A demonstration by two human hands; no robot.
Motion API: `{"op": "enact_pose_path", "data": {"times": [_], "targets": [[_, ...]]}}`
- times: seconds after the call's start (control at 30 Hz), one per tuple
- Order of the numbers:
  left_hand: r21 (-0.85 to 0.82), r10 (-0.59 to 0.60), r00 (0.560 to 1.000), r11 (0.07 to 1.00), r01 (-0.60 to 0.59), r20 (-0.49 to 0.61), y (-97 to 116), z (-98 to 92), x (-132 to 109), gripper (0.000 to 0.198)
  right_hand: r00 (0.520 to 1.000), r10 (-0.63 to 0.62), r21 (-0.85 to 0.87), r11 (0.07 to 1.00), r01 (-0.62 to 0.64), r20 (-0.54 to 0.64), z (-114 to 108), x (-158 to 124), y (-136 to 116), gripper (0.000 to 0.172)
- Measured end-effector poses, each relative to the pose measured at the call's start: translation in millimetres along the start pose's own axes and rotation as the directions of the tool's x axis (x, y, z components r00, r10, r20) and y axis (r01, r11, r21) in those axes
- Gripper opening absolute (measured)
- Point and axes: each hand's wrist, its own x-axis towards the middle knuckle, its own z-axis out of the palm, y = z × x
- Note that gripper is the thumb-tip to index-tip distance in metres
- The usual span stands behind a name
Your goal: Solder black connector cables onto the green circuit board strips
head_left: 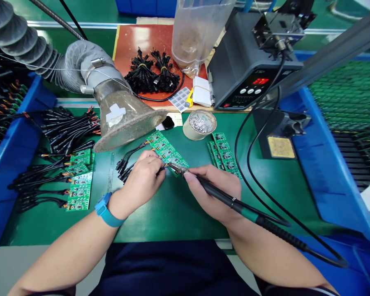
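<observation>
My right hand (216, 189) is closed around a black soldering iron (217, 194), whose tip reaches the near end of a strip of green circuit boards (165, 148). My left hand (146, 174) is closed at that same end, its fingers pinched on a thin black cable (163, 167) that meets the board near the iron's tip. Several black cables (129, 158) trail off the strip's left side, partly hidden by my left hand. A blue wristband (106, 209) is on my left wrist. Whether the tip touches the board I cannot tell.
A fume hood (126, 119) hangs over the left side. Wired boards (80, 191) lie below it. Behind stand a round tub of metal shavings (200, 124) and a soldering station (249, 70). Bare boards (223, 154) lie right of centre; the iron stand (277, 135) and blue bins (320, 181) flank them.
</observation>
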Motion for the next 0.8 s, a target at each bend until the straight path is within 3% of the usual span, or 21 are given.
{"op": "enact_pose_path", "data": {"times": [0.3, 0.8], "targets": [[-0.002, 0.006, 1.0, 1.0, -0.006, -0.023, 1.4, 0.7, 0.1, 0.025, 0.997, 0.063, 0.025, 0.998, -0.064, 0.039, 1.2, 1.2, 0.1, 0.01], [0.007, 0.0, 0.999, 1.0, 0.001, -0.039, 1.8, 3.5, -0.8, 0.026, 0.998, 0.047, 0.029, 0.998, -0.048, 0.041, 2.2, 1.4, -0.2, 0.014]]}}
